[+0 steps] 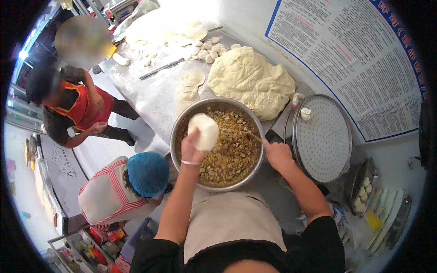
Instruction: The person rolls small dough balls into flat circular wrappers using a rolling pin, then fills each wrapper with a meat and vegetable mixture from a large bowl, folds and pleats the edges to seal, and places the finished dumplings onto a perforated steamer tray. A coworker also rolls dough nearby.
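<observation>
My left hand (192, 150) holds a round, flat dough wrapper (205, 131) above a large steel bowl (174, 133). Chopped filling (232, 150) with pale cubes and yellow-green bits lies in the bowl. At the bowl's right rim, my right hand (278, 154) grips a thin wooden stick-like utensil (256, 138), whose tip reaches over the filling. Just beyond the bowl, several flat wrappers (193, 79) lie on the floured table. A big mound of dough (251, 80) rests behind the bowl.
A perforated steamer tray (324, 143) with a shaped bun (306, 114) stands at right. Small dough pieces (211, 49) and a dark bar-like tool (162, 68) lie on the table (136, 88). One person wears a red apron (92, 105); another, close on my left, has a blue hair cover (148, 174).
</observation>
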A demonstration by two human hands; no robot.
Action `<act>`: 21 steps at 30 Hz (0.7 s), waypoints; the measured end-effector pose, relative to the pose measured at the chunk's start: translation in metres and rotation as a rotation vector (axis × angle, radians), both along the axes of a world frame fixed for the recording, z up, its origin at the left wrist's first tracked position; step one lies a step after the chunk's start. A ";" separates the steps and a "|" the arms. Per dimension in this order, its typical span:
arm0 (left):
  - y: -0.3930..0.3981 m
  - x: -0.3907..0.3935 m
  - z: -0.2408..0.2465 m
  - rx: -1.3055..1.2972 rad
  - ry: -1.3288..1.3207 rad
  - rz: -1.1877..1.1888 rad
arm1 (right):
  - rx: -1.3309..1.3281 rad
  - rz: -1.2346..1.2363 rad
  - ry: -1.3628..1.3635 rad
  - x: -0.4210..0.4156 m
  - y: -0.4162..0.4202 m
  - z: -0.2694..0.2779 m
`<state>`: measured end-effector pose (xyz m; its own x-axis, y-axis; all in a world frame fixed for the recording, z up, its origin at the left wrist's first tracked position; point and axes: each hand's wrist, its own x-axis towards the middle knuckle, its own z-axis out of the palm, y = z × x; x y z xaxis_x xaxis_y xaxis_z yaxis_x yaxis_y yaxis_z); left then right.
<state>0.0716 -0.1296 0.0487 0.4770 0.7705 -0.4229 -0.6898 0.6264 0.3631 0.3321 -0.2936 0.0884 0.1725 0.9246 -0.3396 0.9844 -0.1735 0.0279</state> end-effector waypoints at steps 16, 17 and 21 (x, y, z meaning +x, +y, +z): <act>-0.114 -0.004 -0.048 -0.217 0.381 0.190 | 0.041 -0.272 1.089 -0.036 -0.031 -0.040; -0.109 0.002 -0.045 -0.206 0.363 0.196 | 0.041 -0.295 1.112 -0.039 -0.031 -0.033; -0.096 0.027 -0.033 -0.123 0.240 0.127 | 0.407 -0.118 0.940 -0.049 -0.044 -0.035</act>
<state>0.0983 -0.2257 0.0155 0.2549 0.7537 -0.6058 -0.6691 0.5897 0.4523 0.2835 -0.3373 0.0530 0.0960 0.9942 -0.0487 0.5544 -0.0940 -0.8269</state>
